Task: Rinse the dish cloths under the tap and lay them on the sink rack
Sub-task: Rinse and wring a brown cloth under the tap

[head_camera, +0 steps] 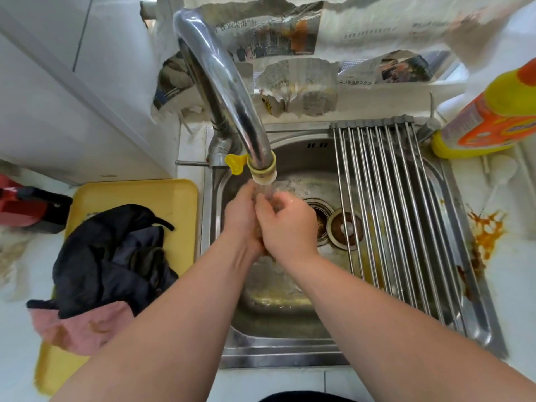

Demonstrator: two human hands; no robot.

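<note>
Left hand [242,216], right hand [285,224] clasped under tap [232,91], fingers curled, contents unclear. Dish cloths [110,256] heaped lengthwise along tray [174,192], well left.

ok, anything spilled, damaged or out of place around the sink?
Yes: an orange-brown spill is smeared on the counter right of the sink, reaching its rim. The newspaper on the wall behind the tap is torn and ragged. The pink cloth hangs over the edge of the yellow tray.
</note>
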